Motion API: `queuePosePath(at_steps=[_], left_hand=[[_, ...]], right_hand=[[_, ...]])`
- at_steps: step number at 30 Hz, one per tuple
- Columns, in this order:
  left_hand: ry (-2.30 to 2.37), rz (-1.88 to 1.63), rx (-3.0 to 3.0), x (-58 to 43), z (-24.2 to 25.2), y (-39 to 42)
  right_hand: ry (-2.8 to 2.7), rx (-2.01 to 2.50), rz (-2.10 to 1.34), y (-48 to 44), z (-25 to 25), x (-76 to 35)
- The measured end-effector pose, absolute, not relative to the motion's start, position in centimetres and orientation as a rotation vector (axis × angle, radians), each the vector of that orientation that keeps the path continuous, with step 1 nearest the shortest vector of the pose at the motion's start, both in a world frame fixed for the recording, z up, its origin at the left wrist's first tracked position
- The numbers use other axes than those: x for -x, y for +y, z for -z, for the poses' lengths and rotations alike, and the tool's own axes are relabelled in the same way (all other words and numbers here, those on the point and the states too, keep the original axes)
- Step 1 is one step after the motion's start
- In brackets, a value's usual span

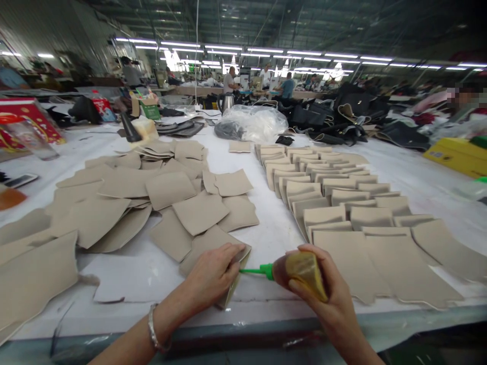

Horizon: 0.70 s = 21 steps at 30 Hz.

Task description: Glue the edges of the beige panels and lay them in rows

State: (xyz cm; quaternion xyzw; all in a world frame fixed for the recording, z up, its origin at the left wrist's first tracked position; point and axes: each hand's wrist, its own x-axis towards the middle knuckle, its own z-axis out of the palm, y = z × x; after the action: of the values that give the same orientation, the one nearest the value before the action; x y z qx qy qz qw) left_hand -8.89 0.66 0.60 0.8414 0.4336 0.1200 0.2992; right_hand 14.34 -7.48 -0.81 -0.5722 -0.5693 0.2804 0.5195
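In my right hand [325, 284] is a glue bottle [300, 271] with amber contents, tilted so that its thin green nozzle [253, 270] points left. The nozzle tip reaches the edge of a beige leather piece [230, 294] beneath my left hand [216, 271]. My left fingers are closed on that piece near the table's front edge, partly hiding it. Loose beige pieces [200, 210] lie in an untidy heap ahead and to the left. To the right, similar pieces [338, 243] stand overlapped in rows.
A clear plastic bag [254, 121] and a steel kettle [225, 103] are at the back. Dark leather items [323, 114] are piled at back right, near a yellow box [454, 157]. A phone [20, 181] lies far left. People [230, 81] work in the background.
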Motion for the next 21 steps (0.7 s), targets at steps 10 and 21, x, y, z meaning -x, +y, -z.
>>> queuePosePath(at_steps=[10, 21], left_hand=[[1.178, -0.344, -2.191, 8.7, -0.6, 0.6], [1.174, -0.377, -2.174, 8.9, -0.3, 0.7]], right_hand=[[-1.333, 1.409, -0.621, -7.3, 0.3, -14.0], [-1.202, 1.452, -0.795, -8.6, 0.2, -12.9]])
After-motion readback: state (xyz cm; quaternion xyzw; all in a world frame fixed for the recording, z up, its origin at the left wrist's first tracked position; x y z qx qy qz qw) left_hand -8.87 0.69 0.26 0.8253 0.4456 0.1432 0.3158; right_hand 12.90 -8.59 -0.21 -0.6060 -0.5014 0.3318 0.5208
